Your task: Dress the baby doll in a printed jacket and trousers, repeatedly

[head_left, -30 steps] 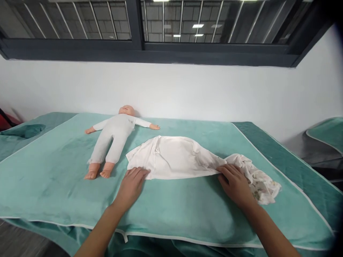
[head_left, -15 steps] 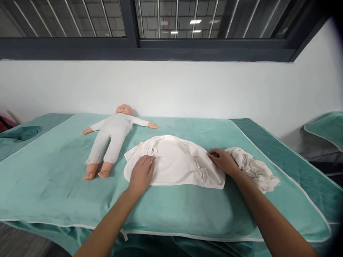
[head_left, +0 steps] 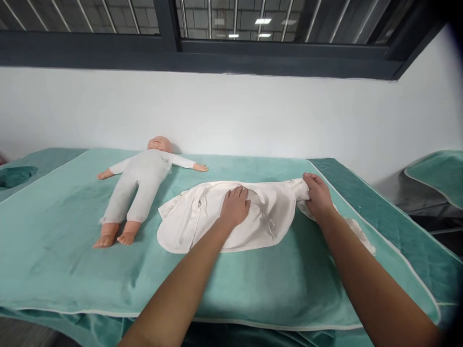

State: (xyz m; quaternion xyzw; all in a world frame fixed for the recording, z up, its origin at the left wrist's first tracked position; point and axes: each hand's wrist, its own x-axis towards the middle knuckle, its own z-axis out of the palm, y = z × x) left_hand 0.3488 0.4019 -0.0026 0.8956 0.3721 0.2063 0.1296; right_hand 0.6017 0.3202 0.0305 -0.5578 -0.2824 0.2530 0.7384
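A white baby garment (head_left: 213, 221) lies spread on the green mattress cover, its rounded edge toward me. Small snap-like dots show at both of its ends. My left hand (head_left: 236, 206) rests flat on the middle of the garment, fingers extended. With closed fingers, my right hand (head_left: 318, 193) grips the garment's right end and holds it drawn out to the side, slightly raised. Under and behind my right wrist lies a crumpled white cloth (head_left: 358, 232), mostly covered by the hand and forearm.
A baby doll (head_left: 146, 168) in white lies on its back at the left of the green cover (head_left: 65, 246). Behind the bed stand a white wall (head_left: 231, 115) and a dark window frame (head_left: 282, 58). A green padded edge (head_left: 436, 173) juts in at the right.
My right hand has taken the garment's right end and pulled it outward and away from me. My left hand has slid right to the garment's middle. The view has shifted slightly.
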